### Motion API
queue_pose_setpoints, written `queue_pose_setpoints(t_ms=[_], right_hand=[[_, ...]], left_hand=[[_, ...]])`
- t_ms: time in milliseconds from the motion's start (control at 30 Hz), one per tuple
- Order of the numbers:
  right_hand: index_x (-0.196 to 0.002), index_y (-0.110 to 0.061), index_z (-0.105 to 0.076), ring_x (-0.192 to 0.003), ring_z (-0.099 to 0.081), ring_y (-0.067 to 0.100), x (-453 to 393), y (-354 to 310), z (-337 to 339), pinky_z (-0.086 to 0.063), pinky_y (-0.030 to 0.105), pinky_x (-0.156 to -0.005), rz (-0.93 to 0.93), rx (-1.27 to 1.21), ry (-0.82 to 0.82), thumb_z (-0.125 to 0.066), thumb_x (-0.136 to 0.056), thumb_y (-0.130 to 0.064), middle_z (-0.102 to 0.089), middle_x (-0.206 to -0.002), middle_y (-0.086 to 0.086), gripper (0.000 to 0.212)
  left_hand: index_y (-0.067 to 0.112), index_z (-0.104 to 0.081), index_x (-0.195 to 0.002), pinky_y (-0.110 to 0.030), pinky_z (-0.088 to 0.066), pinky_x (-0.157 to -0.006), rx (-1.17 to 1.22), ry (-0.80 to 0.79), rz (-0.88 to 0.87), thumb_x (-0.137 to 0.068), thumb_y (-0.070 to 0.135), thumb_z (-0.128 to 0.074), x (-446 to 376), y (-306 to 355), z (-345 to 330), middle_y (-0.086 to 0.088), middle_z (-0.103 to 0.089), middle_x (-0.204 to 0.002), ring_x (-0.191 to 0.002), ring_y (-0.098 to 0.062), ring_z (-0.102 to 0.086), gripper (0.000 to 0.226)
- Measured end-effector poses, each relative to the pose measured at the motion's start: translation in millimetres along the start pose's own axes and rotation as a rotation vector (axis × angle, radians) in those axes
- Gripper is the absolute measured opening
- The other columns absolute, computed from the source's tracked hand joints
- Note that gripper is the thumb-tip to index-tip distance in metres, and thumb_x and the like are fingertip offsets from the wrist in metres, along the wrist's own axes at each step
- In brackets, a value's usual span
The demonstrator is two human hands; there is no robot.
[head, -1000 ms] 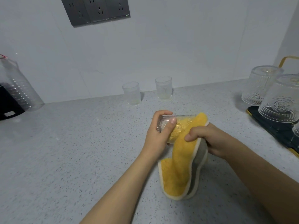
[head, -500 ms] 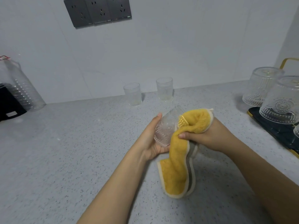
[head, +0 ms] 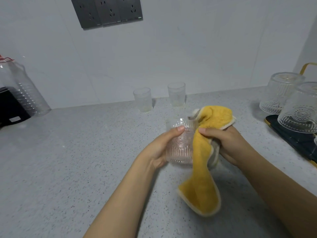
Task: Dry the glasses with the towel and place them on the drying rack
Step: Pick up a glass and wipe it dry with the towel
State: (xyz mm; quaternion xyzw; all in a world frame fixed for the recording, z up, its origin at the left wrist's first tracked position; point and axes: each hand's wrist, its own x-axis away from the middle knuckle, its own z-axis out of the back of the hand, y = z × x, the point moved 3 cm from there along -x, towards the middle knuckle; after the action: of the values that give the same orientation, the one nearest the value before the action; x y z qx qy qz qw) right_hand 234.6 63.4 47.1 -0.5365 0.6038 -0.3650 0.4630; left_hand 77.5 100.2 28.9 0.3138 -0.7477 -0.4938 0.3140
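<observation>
The left hand is gripping a ribbed glass above the counter while the right hand is pinching the towel against it, two glasses sitting upturned on, apparently, the rack, and two more waiting by the wall.

Both bare forearms reach in from the near edge of the speckled grey counter and meet above its middle. The left hand is cupped round the side of a clear ribbed drinking glass, thumb lying across the top of the wall facing the camera, the other fingers hidden behind the glass. The right hand is curled round a yellow towel with a pale edge, its thumb pinning the cloth against the glass, knuckles turned towards the right edge.
</observation>
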Motion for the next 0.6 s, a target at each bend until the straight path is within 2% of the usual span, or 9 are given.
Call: queue_pose_setpoints(t_ms=[67, 167, 200, 300, 367, 500, 600], right_hand=[[-0.093, -0.006, -0.061, -0.077, -0.066, 0.025, -1.5, 7.3, 3.3, -0.058, 0.033, -0.064, -0.087, -0.042, 0.102, -0.059, -0.079, 0.004, -0.066, -0.082, 0.011, 0.018], [-0.090, -0.004, -0.062, -0.068, -0.067, 0.025, -0.1, 18.1, 0.8, -0.055, 0.031, -0.057, -0.240, -0.140, 0.131, -0.058, -0.080, -0.003, -0.067, -0.075, 0.012, 0.011], [-0.093, -0.004, -0.064, -0.068, -0.069, 0.025, 0.9, 20.5, -3.6, -0.055, 0.031, -0.057, -0.286, -0.195, 0.111, -0.060, -0.077, -0.009, -0.069, -0.077, 0.012, 0.018], [-0.104, -0.005, -0.068, -0.082, -0.071, 0.027, 0.8, 30.8, -12.2, -0.057, 0.034, -0.064, -0.394, -0.297, 0.114, -0.063, -0.073, -0.034, -0.073, -0.094, 0.014, 0.042], [-0.109, -0.005, -0.068, -0.094, -0.069, 0.029, 0.5, 38.0, -14.2, -0.056, 0.038, -0.074, -0.457, -0.303, 0.139, -0.056, -0.080, -0.048, -0.071, -0.105, 0.017, 0.053], [-0.115, -0.005, -0.064, -0.103, -0.066, 0.031, 2.0, 46.1, -21.8, -0.051, 0.042, -0.084, -0.507, -0.337, 0.098, -0.039, -0.088, -0.060, -0.067, -0.113, 0.019, 0.066], [-0.114, -0.004, -0.062, -0.101, -0.066, 0.033, 4.8, 46.0, -30.1, -0.049, 0.045, -0.085, -0.488, -0.426, 0.066, -0.030, -0.091, -0.061, -0.067, -0.113, 0.021, 0.070]], left_hand=[[0.015, -0.066, -0.098, -0.036, -0.060, -0.072, 0.080, 0.078, -0.059, -0.076, 0.032, -0.069, 1.1, 5.6, 1.2, -0.001, -0.076, -0.081, -0.075, -0.017, -0.073, 0.028], [0.009, -0.064, -0.106, -0.042, -0.059, -0.079, 0.247, 0.128, -0.164, -0.081, 0.028, -0.070, -0.1, 9.7, 4.2, -0.010, -0.075, -0.093, -0.087, -0.024, -0.073, 0.032], [0.005, -0.062, -0.113, -0.045, -0.059, -0.084, 0.304, 0.152, -0.208, -0.078, 0.027, -0.075, -1.9, 9.8, 6.8, -0.015, -0.073, -0.102, -0.096, -0.028, -0.071, 0.044], [-0.001, -0.044, -0.140, -0.054, -0.047, -0.102, 0.397, 0.250, -0.354, -0.053, 0.030, -0.095, -9.7, 7.5, 14.0, -0.022, -0.058, -0.127, -0.126, -0.038, -0.055, 0.105], [0.002, -0.034, -0.147, -0.056, -0.042, -0.106, 0.457, 0.274, -0.426, -0.046, 0.028, -0.098, -12.1, 6.1, 15.4, -0.020, -0.054, -0.133, -0.129, -0.036, -0.051, 0.122], [0.003, -0.032, -0.148, -0.049, -0.047, -0.102, 0.532, 0.268, -0.489, -0.044, 0.023, -0.098, -12.6, 4.6, 10.7, -0.016, -0.058, -0.125, -0.111, -0.026, -0.063, 0.125], [0.012, -0.039, -0.138, -0.038, -0.058, -0.087, 0.416, 0.311, -0.468, -0.058, 0.008, -0.087, -12.0, -1.5, -0.3, -0.009, -0.065, -0.109, -0.093, -0.019, -0.070, 0.094]])
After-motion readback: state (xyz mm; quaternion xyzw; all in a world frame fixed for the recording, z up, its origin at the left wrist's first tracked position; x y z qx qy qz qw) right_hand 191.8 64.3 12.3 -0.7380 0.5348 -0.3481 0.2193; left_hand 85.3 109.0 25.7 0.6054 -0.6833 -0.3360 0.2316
